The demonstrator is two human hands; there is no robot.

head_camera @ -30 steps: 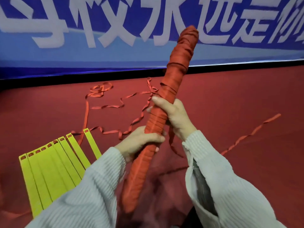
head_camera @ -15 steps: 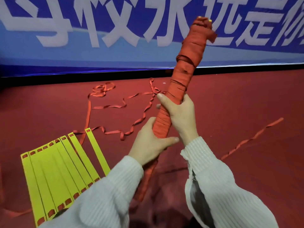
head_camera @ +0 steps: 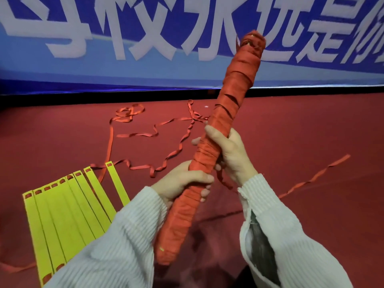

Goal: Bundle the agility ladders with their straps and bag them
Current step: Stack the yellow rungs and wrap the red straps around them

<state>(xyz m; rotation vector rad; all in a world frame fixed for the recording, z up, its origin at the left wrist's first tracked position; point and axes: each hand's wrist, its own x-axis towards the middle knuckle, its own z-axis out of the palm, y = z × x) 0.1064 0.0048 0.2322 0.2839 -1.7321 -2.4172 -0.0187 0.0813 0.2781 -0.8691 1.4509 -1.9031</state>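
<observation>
The wrapped bundle (head_camera: 223, 140) now stands steeper and its top end has turned more to the right than a second ago, while the left hand (head_camera: 184, 181) grips it lower and the right hand (head_camera: 229, 150) grips just above. On the red floor (head_camera: 301, 125) the yellow rungs (head_camera: 68, 206) and their loose strap (head_camera: 145, 134) lie as before, so I judge one ladder is bundled and the second one waits

A dark red floor covering (head_camera: 291, 132), smooth and matte, fills the lower part of the view. Along its far edge runs a black strip (head_camera: 62, 98), possibly a baseboard or the banner's shadowed hem. Above it hangs a blue banner (head_camera: 104, 73) printed with large white characters (head_camera: 145, 28), cut off at the top. Lighting is even, with a soft sheen on the banner.
</observation>
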